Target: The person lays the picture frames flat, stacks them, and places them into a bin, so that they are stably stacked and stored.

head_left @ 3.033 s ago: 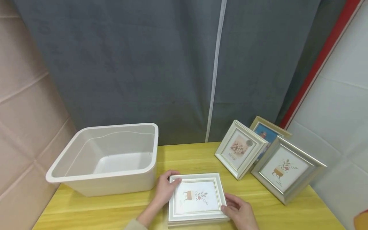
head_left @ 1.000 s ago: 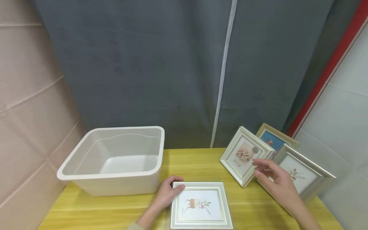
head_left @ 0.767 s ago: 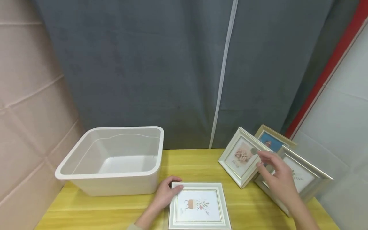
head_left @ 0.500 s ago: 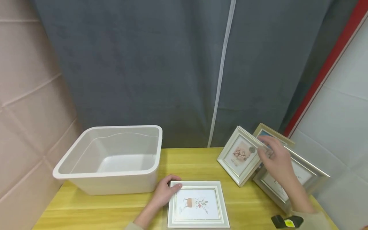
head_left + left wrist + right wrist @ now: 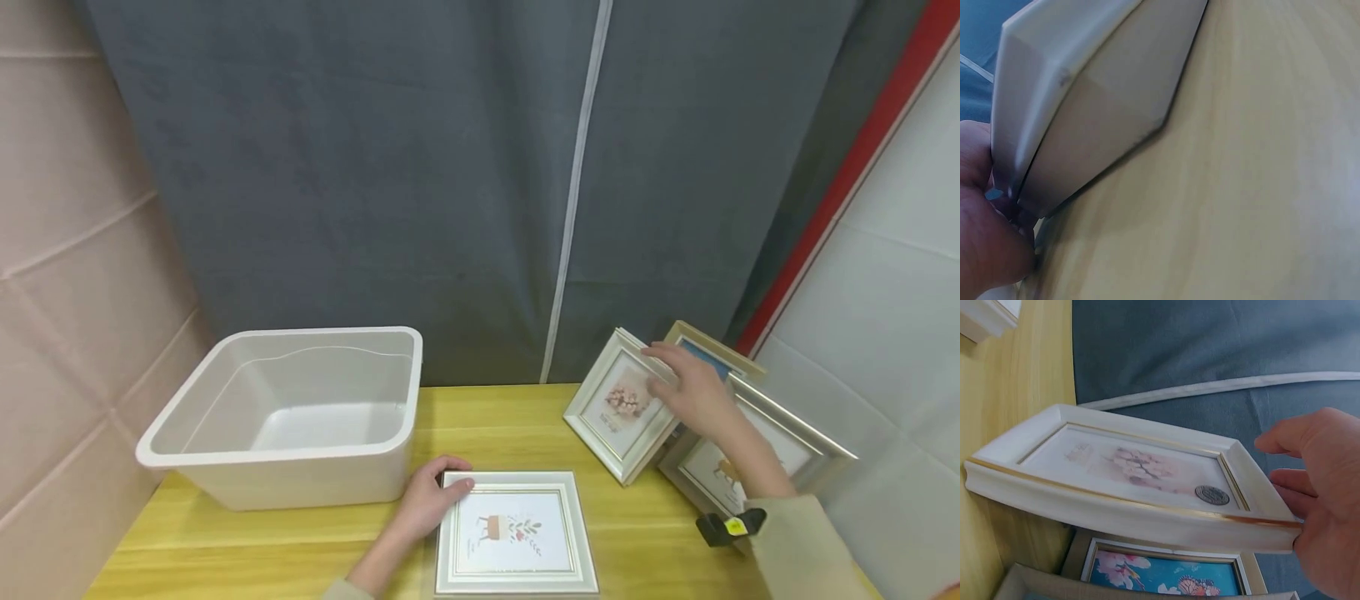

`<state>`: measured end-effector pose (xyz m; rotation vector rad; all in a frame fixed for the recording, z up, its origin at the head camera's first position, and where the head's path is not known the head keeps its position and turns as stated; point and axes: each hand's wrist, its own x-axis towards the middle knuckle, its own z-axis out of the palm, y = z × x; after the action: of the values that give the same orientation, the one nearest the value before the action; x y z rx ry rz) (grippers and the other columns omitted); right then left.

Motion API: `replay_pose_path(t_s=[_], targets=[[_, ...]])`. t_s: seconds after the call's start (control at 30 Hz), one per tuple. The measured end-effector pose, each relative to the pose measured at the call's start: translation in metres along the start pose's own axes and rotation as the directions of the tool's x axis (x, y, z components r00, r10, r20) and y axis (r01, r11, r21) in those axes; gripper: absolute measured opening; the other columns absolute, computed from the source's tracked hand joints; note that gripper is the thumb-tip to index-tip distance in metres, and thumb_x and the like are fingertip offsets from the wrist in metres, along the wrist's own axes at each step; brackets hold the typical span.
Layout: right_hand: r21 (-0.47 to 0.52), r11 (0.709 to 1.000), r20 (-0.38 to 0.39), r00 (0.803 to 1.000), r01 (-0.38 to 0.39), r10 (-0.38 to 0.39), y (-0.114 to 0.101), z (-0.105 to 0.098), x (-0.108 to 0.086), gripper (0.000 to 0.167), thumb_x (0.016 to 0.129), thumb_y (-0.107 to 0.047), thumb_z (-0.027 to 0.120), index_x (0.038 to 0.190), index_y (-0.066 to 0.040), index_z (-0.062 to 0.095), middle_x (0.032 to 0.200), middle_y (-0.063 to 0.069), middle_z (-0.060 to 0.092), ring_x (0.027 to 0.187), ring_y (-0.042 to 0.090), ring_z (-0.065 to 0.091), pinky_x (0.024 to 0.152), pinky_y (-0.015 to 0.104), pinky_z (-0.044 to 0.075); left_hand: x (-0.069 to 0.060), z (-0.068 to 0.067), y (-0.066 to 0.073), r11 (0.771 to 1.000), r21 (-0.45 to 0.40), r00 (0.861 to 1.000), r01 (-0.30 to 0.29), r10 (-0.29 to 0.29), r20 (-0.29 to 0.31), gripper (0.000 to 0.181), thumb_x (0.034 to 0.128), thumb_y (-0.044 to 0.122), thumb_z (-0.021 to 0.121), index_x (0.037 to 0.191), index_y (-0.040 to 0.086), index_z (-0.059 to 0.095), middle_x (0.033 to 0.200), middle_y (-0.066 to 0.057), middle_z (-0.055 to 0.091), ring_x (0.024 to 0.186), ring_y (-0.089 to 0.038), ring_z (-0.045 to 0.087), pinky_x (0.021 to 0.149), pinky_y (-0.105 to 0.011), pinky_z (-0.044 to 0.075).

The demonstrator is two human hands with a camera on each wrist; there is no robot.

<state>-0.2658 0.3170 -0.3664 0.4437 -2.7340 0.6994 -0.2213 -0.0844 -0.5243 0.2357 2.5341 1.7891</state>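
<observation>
My left hand [image 5: 427,502] grips the left edge of a white picture frame [image 5: 517,533] that lies flat on the table; its picture shows a plant in a reddish pot. In the left wrist view, the frame's edge [image 5: 1094,119] looks layered, with the hand [image 5: 988,231] at its corner. My right hand [image 5: 693,392] is at the upper right corner of a leaning white picture frame [image 5: 618,408] with a blossom picture. In the right wrist view, a round grey disc [image 5: 1212,495] lies on this picture, and the fingers reach past the frame's top edge with a gap.
A white plastic tub [image 5: 277,479] stands at the back left. Behind the blossom frame lean a gold frame [image 5: 720,348] with a blue picture and a silver frame [image 5: 813,446]. A grey curtain [image 5: 337,167] hangs behind the yellow wooden table [image 5: 300,550].
My right hand has left the right edge of the flat frame and moved up and right, then leftward to the blossom frame's top corner. My left hand keeps its grip.
</observation>
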Motion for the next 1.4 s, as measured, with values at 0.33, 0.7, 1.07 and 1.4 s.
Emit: replay_pose_path(t_s=[0.33,0.7,1.07,1.4], targets=[[-0.007,0.998,0.0,0.998,-0.057,0.057,0.015,-0.002,0.006,0.047,0.099,-0.007,0.061,0.145,-0.004,0.054,0.137,0.032,0.057,0.105,0.046,0.062,0.075,0.052,0.051,0.0,0.0,-0.001,1.0,0.0,1.0,-0.008,0.008,0.0,0.028,0.0887,0.018,0.078,0.114,0.008,0.072,0.116,-0.008,0.07,0.111,-0.029,0.062,0.103,-0.054,0.046],[0.111,0.988,0.037,0.994,-0.104,0.101,0.008,0.003,0.003,0.048,0.101,-0.005,0.06,0.147,0.0,0.049,0.145,0.031,0.05,0.128,0.056,0.047,0.098,0.07,0.042,0.0,-0.001,-0.001,1.0,0.012,1.0,-0.007,0.007,0.0,0.027,0.0891,0.018,0.078,0.113,0.007,0.072,0.116,-0.009,0.07,0.111,-0.029,0.062,0.103,-0.053,0.045],[0.197,0.979,-0.052,0.996,-0.058,0.07,0.004,0.014,-0.011,0.043,0.104,-0.006,0.056,0.146,0.002,0.05,0.145,0.036,0.047,0.137,0.062,0.03,0.115,0.073,0.009,0.002,-0.005,-0.003,0.999,0.045,1.0,-0.009,0.009,0.001,0.025,0.0892,0.019,0.077,0.111,0.008,0.072,0.111,-0.005,0.071,0.108,-0.027,0.063,0.102,-0.052,0.046],[0.332,0.941,-0.142,0.983,-0.065,0.119,-0.007,0.008,-0.035,0.046,0.106,-0.013,0.054,0.151,0.0,0.047,0.153,0.033,0.038,0.143,0.063,0.016,0.111,0.077,0.009,0.004,-0.01,0.011,0.999,0.047,0.999,-0.027,0.025,0.043,0.032,0.0946,0.028,0.073,0.117,0.004,0.069,0.108,-0.003,0.07,0.1,-0.022,0.061,0.087,-0.037,0.052]])
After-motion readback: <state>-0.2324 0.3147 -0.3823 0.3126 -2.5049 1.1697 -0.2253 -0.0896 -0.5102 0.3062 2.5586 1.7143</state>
